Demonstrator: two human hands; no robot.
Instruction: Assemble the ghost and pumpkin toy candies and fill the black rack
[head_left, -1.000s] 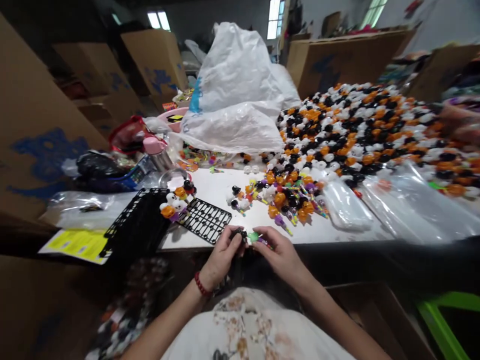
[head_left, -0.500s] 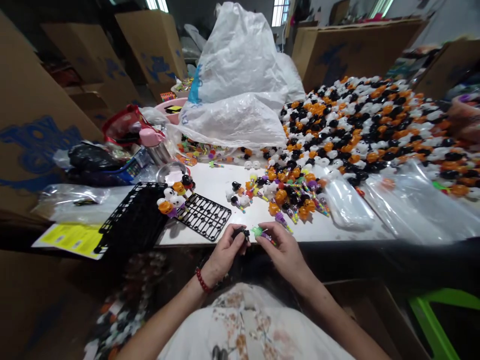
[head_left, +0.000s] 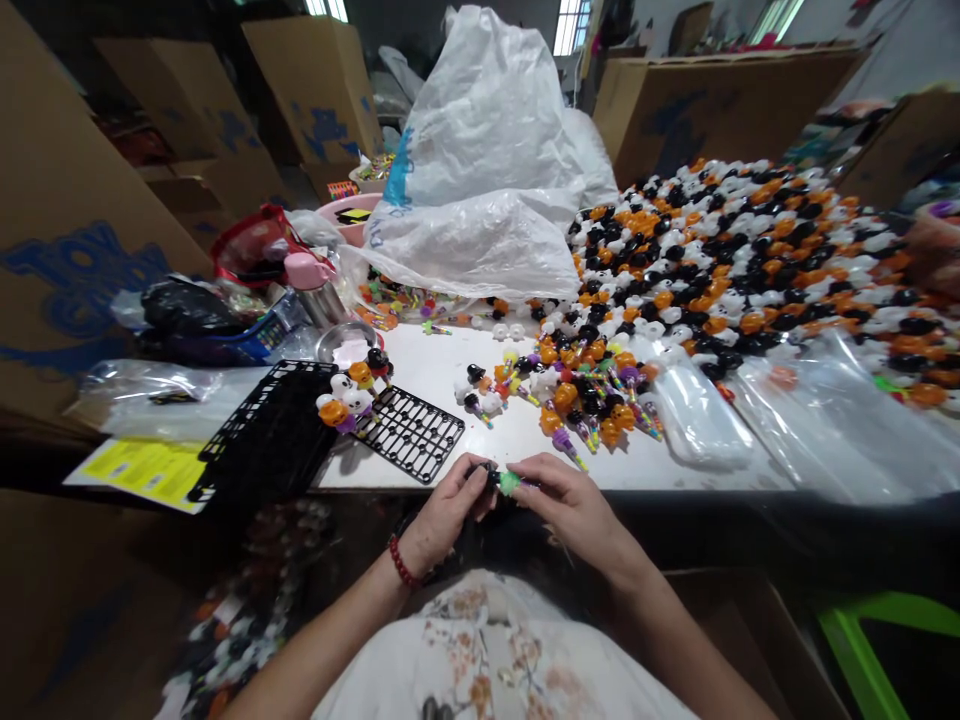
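At the near edge of the white table (head_left: 450,385), both hands are meeting over the person's lap. The left hand (head_left: 442,510) is curling narrowly around a small black toy piece (head_left: 484,472), pinching it between thumb and fingertips. The right hand (head_left: 574,505) is closing its fingers on a green toy piece (head_left: 510,482), and the two pieces are touching just at the table's edge. A red bracelet (head_left: 401,562) is sitting on the left wrist. Just beyond the hands, on the table, a black plastic grid (head_left: 409,435) is lying flat, with a black basket (head_left: 262,440) to its left. Further in, a small pile of toys (head_left: 585,395) is spreading across the table's middle. At the table's far side, a white plastic bag (head_left: 487,170) is slumping beside a big heap of orange, black and white toys (head_left: 750,260).
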